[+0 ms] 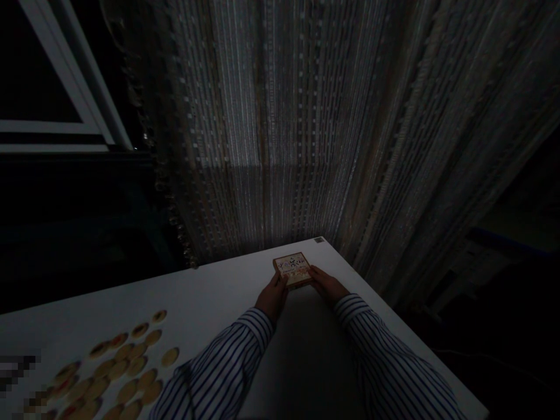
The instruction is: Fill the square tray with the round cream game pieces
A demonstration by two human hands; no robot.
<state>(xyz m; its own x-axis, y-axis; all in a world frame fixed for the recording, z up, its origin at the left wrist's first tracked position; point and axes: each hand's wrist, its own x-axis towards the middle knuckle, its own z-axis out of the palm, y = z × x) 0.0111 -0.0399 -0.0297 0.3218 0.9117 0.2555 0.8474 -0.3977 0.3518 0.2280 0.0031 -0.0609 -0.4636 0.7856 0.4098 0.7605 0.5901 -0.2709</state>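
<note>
A small flat box (293, 268) with a printed orange and white lid lies near the far corner of a white table (210, 297). My left hand (272, 297) grips its left side, fingers closed on the edge. My right hand (327, 284) holds its right side the same way. Both arms wear striped sleeves. The room is dim.
Several round wooden discs (126, 367) with red marks lie scattered at the table's near left. A beaded string curtain (306, 128) hangs just behind the table. A window frame (65, 87) is at the upper left. Dark floor lies to the right of the table edge.
</note>
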